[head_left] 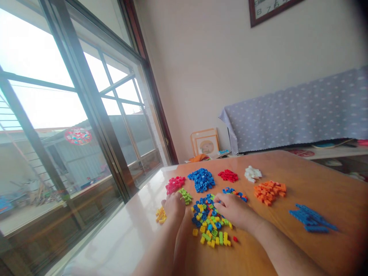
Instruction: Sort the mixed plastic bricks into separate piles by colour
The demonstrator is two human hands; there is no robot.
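My left hand [174, 205] is over the left of the table, its fingers curled down between a pink-red pile of small blocks [175, 184] and a lime-green pile [185, 196]. Its fingertips are mostly hidden. Beside its wrist lies a small yellow pile [161, 215]. At the right edge of a mixed pile of blue, yellow, green and orange blocks [212, 224], my right hand [231, 209] has thumb and fingers drawn together. Anything pinched in either hand is too small or hidden to make out. Another blue-and-orange group [235, 193] lies just beyond the right hand.
Sorted piles spread across the wooden table [299, 176]: blue pieces [201, 179], red [228, 175], white [253, 173], orange [270, 192] and long blue pieces [312, 218]. One red block [235, 239] lies alone near the front. A window [115, 115] stands left.
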